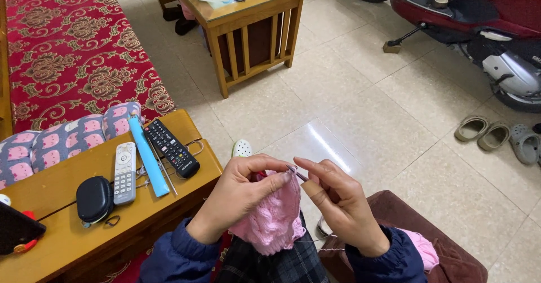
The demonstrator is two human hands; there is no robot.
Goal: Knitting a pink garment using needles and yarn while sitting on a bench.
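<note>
Both hands are working at a soft pink knitted piece of wool [270, 218], which is hanging down over the lap, just right of the low wooden worktop [67, 232]. The left hand [239, 198] is curling closed around the piece's upper edge, thumb and forefinger pinching the top stitches, seemingly to be keeping them taut. The right hand [338, 204] is lying just beside it, fingers half folded, forefinger stretched forward and pressing a thin knitting needle [297, 173] whose tip is meeting the left thumb; a fine strand is trailing off below that wrist. Farther right of the worktop, a dark brown cushioned stool [428, 215] is carrying a small heap of pink wool [422, 249], probably kept there so the yarn is feeding freely. On the worktop itself, things are lying side by side within arm's reach: a black remote control [172, 147], a long light-blue flat sleeve [147, 156] with thin metal needles [163, 173] beside it, a white remote control [124, 173] and a black oval zip case [94, 198], closed, so its contents cannot be told. Behind the worktop, a grey cushion printed with pink animals [67, 139] is resting on a red patterned couch [73, 46].
</note>
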